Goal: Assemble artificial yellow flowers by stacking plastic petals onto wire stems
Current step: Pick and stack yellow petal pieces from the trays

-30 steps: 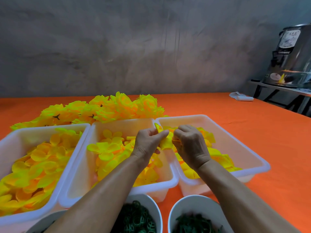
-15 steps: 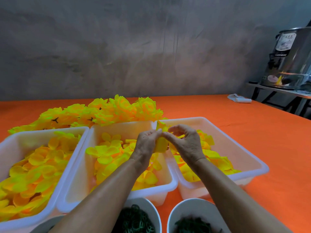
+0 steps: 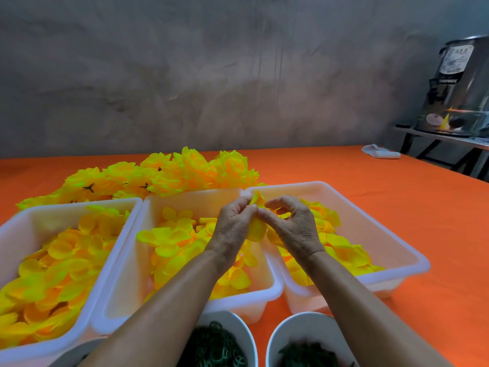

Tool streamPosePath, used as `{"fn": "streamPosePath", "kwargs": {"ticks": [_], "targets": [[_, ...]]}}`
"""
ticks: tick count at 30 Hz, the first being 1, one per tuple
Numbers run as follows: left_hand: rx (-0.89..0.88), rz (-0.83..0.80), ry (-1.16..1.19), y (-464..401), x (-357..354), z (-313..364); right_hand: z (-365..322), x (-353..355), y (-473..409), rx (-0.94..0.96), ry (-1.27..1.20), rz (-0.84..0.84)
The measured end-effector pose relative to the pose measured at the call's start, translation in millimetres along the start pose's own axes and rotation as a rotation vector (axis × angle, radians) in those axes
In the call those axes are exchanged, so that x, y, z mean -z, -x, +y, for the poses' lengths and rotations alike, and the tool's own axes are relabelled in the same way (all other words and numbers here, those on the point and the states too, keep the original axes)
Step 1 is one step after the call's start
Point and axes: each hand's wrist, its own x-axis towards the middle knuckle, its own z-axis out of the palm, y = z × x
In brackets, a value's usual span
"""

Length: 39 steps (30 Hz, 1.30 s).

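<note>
Orange tablecloth [image 3: 370, 207], grey plaster wall [image 3: 185, 75]

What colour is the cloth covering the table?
Bright orange; the tablecloth shows plainly in the head view.

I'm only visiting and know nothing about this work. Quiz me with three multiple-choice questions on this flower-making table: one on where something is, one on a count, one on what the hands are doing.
1. Where does the heap of finished yellow flowers lie?
A. behind the trays
B. inside the right tray
C. in a bowl

2. How many white plastic trays hold loose petals?
A. two
B. three
C. five

3. What are the left hand and right hand doing?
A. resting flat on the orange tablecloth
B. both pinching a yellow petal piece
C. lifting a tray

Answers: 1 A, the heap sits on the cloth beyond the trays' far rims. 2 B, three trays stand side by side. 3 B, fingertips of both hands meet on the piece, above the trays.
</note>
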Motion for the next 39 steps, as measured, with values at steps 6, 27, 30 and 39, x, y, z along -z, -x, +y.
{"fn": "streamPosePath", "kwargs": {"ticks": [6,27,30,39], "targets": [[-0.004,-0.050,-0.049,1,1,-1,2,1,0,-0.003,-0.058,-0.011],[-0.070,0.098,-0.325,-6,3,-10,9,4,-6,-0.124,-0.126,0.207],[-0.139,0.098,-0.345,-4,4,-8,10,5,-5,-0.138,-0.190,0.223],[-0.219,-0.016,-0.458,1,1,-7,7,2,-5,-0.283,-0.300,0.149]]}}
